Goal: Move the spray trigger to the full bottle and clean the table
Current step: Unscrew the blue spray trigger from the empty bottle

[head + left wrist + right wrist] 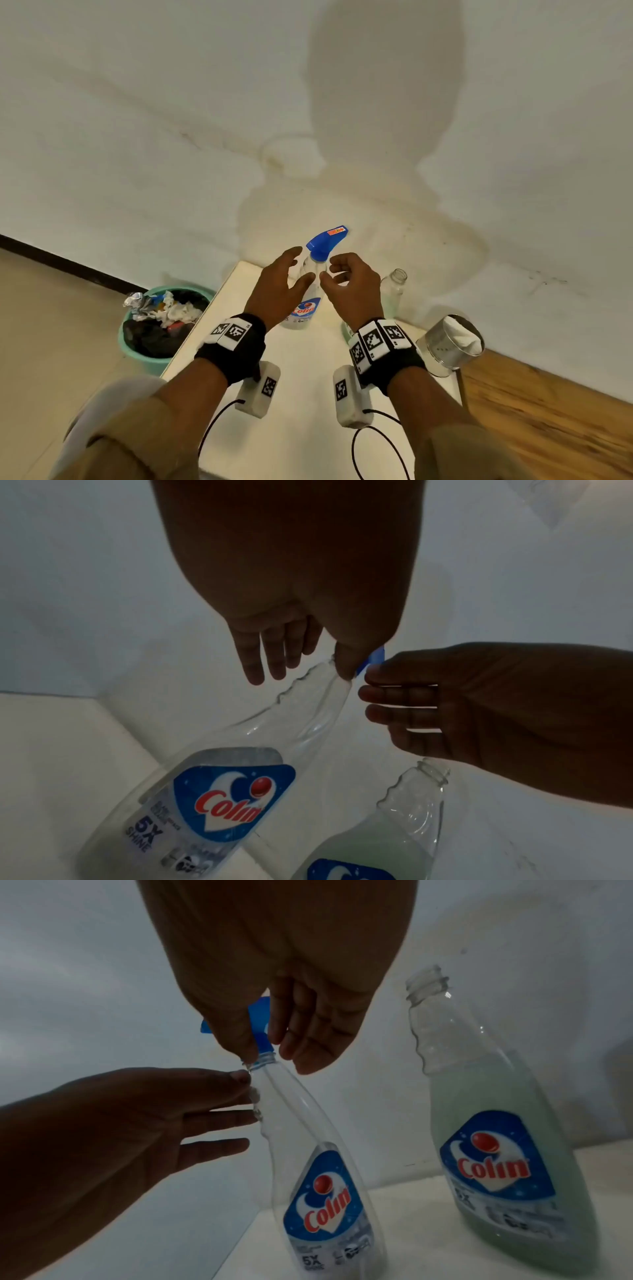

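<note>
An empty clear Colin bottle (306, 301) stands on the white table (301, 394) with the blue spray trigger (325, 241) on its neck. My left hand (298, 270) is open at the left of the neck, and its straight fingers (219, 1096) touch the neck. My right hand (334, 274) hovers at the right of the neck with its fingers loosely curled. Its thumb (236, 1039) lies against the trigger's collar and grips nothing. To the right stands the full bottle (479, 1096) of pale green liquid, its neck (397, 275) uncapped.
A teal bin (137, 349) full of rubbish sits on the floor left of the table. A metal tin (445, 346) holding a white cloth stands at the table's right edge. The wall rises right behind the bottles. Wooden floor lies to the right.
</note>
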